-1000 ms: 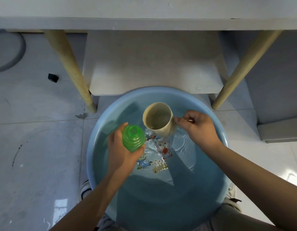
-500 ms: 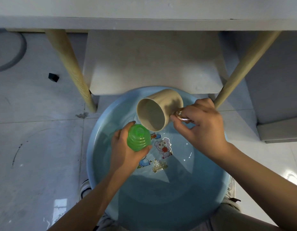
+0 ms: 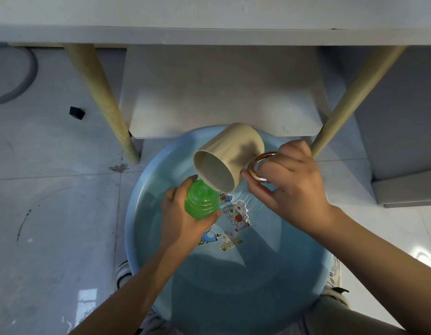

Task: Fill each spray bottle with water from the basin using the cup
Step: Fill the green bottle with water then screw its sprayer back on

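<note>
1. One green spray bottle [image 3: 201, 201] is gripped upright by the left hand [image 3: 183, 218], held over the blue basin [image 3: 146, 189].
2. One beige cup [image 3: 230, 157] (tilted, rim above the bottle mouth) is held by its ring handle [image 3: 256, 166] in the right hand [image 3: 291, 182].
3. Two table legs [image 3: 100, 100] are counted.

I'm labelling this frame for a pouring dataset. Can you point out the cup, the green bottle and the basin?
cup [image 3: 236, 146]: head view, on its beige outer wall.
green bottle [image 3: 201, 203]: head view, on its ribbed shoulder.
basin [image 3: 137, 201]: head view, on its blue left rim.
</note>
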A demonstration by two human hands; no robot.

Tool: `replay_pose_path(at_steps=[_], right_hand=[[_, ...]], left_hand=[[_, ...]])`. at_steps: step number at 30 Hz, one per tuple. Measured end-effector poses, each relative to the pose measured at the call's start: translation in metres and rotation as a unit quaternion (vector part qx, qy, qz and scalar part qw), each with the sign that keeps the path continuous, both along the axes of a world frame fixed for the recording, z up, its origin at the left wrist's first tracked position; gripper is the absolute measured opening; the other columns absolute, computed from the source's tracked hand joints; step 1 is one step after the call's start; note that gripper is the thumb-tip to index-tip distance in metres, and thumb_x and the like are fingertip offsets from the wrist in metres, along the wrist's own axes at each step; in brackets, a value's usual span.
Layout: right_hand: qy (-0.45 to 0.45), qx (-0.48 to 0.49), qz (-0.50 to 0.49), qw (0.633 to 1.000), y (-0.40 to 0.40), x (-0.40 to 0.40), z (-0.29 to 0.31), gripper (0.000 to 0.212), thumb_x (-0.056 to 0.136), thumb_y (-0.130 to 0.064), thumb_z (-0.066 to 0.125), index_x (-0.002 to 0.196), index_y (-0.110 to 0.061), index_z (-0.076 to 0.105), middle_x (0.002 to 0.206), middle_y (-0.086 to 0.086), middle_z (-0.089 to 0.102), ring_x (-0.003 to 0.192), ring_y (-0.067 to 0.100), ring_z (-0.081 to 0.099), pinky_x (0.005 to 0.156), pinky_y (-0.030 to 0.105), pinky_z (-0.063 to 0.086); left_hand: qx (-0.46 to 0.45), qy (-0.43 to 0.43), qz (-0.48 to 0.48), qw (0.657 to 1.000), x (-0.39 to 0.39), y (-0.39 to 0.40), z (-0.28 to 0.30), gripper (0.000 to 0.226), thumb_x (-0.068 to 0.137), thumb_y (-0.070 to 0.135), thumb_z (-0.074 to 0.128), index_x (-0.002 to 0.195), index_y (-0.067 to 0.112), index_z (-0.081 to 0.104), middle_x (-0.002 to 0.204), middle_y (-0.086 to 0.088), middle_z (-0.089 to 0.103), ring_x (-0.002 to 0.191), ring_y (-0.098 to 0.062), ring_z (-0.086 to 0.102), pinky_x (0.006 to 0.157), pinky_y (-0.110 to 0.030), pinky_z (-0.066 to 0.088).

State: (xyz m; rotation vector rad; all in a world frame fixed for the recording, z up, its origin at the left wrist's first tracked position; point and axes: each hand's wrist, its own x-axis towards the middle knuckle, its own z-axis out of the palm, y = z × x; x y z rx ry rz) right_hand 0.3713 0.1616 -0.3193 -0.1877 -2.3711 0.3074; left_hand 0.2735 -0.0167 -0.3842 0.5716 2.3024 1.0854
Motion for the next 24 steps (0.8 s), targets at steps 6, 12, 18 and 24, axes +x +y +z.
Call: replay_pose_path(at_steps=[6,12,18,24], right_hand=[[0.005,0.021,-0.001,1.0,0.0008,-0.0005,0.0034,0.027,0.08,-0.012,0.071,0.057,-0.004,0.058,0.057,0.006,0.058,0.064,0.021,0.043,0.069,0.032,0.036],[0.006,0.045,0.004,0.999,0.0006,-0.0011,0.0041,0.029,0.081,-0.013,0.07,0.056,-0.005,0.058,0.056,0.005,0.056,0.058,0.026,0.048,0.068,0.032,0.036],[0.013,0.06,0.018,0.998,0.0,-0.0019,0.0056,0.033,0.082,-0.013,0.07,0.054,-0.007,0.054,0.055,0.004,0.052,0.063,0.02,0.04,0.068,0.032,0.035],[0.026,0.067,0.035,0.997,-0.0004,-0.0025,0.0062,0.031,0.081,-0.012,0.071,0.058,-0.01,0.05,0.056,0.003,0.049,0.064,0.021,0.039,0.069,0.033,0.036]], left_hand=[[-0.002,0.004,0.002,1.0,0.0003,-0.0001,-0.0021,0.083,0.059,0.026,0.087,0.131,0.035,0.046,0.116,0.002,0.041,0.101,-0.01,0.047,0.084,-0.019,0.036],[0.0,0.006,0.003,1.0,0.0009,0.0001,-0.0015,0.083,0.059,0.025,0.088,0.129,0.04,0.044,0.117,0.003,0.04,0.1,-0.009,0.046,0.085,-0.016,0.035],[-0.006,0.009,0.003,1.0,0.0013,0.0009,0.001,0.084,0.06,0.025,0.087,0.132,0.033,0.046,0.116,0.003,0.04,0.098,-0.01,0.045,0.085,-0.018,0.035],[-0.007,0.01,0.003,1.0,0.0016,0.0003,0.0006,0.083,0.059,0.027,0.088,0.131,0.034,0.046,0.115,0.004,0.04,0.1,-0.011,0.047,0.084,-0.017,0.035]])
